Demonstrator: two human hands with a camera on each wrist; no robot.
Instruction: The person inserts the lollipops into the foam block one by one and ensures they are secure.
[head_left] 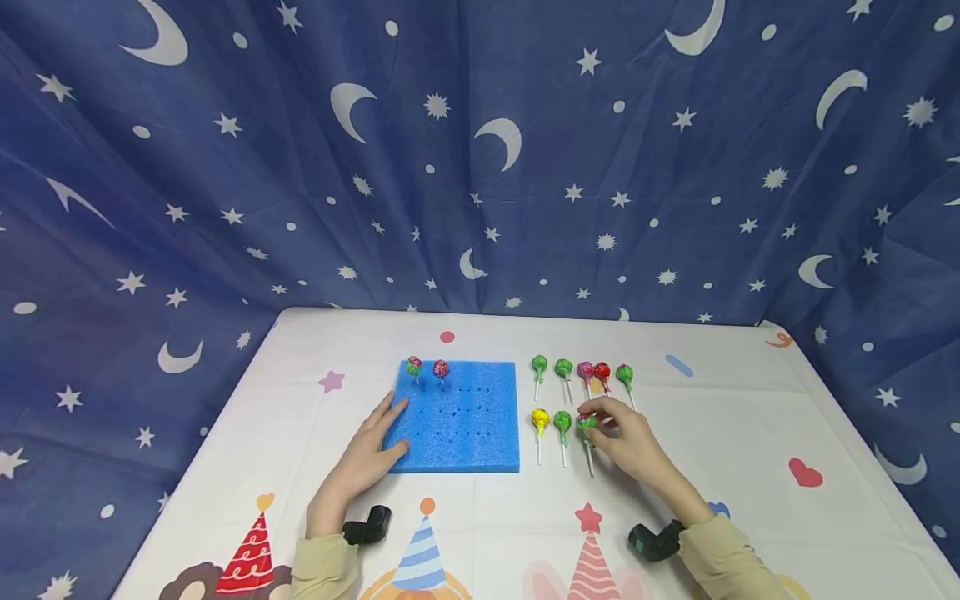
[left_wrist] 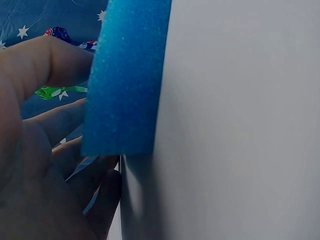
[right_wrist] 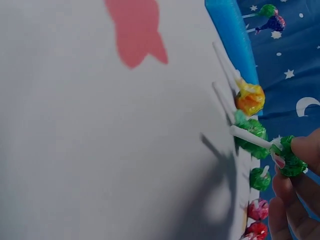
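Note:
My left hand (head_left: 367, 450) rests on the left edge of a blue foam block (head_left: 465, 454), with thumb and fingers spread over its top. Two lollipops stand upright in the block's back left part: a red-and-green one (head_left: 414, 366) and a red one (head_left: 441, 368). Over on the right, my right hand (head_left: 626, 437) pinches a green lollipop (right_wrist: 289, 157) by its wrapped head. Its white stick points away from the fingers, and in the right wrist view it is raised off the table, with a shadow below. Beside it lie a green lollipop (head_left: 562, 422) and a yellow one (head_left: 540, 420).
Behind the right hand lies a back row of lollipops, among them a green one (head_left: 539, 364), a pink one (head_left: 585, 370) and a red one (head_left: 602, 372). Small holes dot the foam. A printed white cloth (head_left: 480, 533) covers the table; a starry blue curtain (head_left: 540, 208) hangs behind.

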